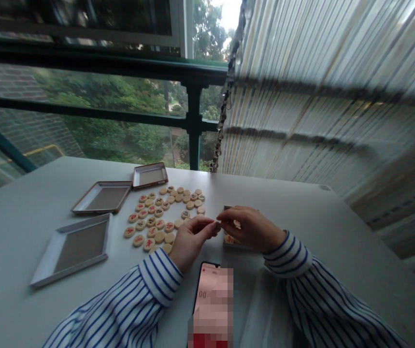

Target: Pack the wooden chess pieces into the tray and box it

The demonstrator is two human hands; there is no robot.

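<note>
Round wooden game pieces (pixel 159 212), some with red or black characters and some plain, lie spread over the middle of the white table. My left hand (pixel 192 238) is at their right edge, its thumb and fingers pinched together around a small piece (pixel 218 225). The fingertips of my right hand (pixel 252 226) meet the left ones at that same piece, which is mostly hidden. Under my right hand stands a small box (pixel 236 245) with several pieces in it, partly covered by the hand.
Three shallow trays or lids lie at the left: a white one (pixel 40 279), a brown-rimmed one (pixel 75 210) and a smaller one (pixel 166 180). A phone (pixel 210 299) lies at the front. Railing (pixel 193 121) and string curtain (pixel 283 121) stand behind the table.
</note>
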